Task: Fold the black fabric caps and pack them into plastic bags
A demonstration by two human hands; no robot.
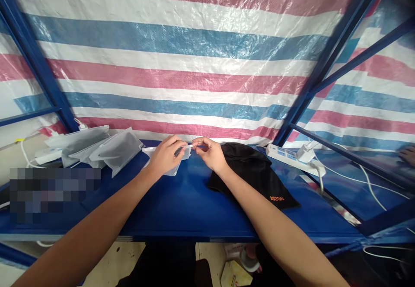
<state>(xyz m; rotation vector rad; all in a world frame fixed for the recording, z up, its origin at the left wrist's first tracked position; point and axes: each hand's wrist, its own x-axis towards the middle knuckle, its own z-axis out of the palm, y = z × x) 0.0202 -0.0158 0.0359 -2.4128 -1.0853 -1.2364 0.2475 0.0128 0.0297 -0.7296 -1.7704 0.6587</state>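
Observation:
A translucent white plastic bag [172,171] is held just above the blue tabletop, its top edge stretched between both hands. My left hand [166,155] is closed in a pinch on the bag's edge and hides much of it. At the right end of that edge, the fingertips of my right hand [210,153] are pinched together; the small white part between them looks like the end of the zip strip. Whether anything is inside the bag I cannot tell. Beside my right forearm lies a folded black cloth [249,166] with orange lettering.
Several more translucent bags [118,151] lie at the left, close to a white charger and cables. A white power strip [292,158] with plugs sits at the right. Blue metal posts [327,66] and a striped sheet [181,75] enclose the blue table [175,209].

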